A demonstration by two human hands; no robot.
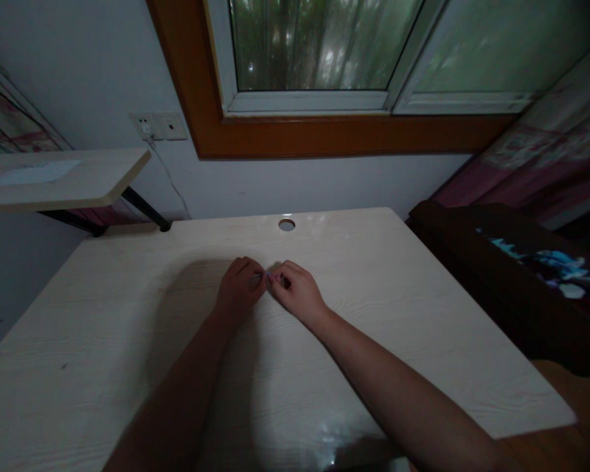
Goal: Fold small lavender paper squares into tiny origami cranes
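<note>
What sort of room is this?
Probably a bedroom at home: a pale wooden desk with a cable hole under a window, and what looks like bedding on the right.

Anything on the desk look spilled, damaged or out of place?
Nothing stands out. The left hand and right hand pinch a small pinkish item, too small to identify; the desk looks dry and undamaged.

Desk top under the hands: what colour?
Pale cream wood grain, head view: desk beneath left hand and right hand.
</note>
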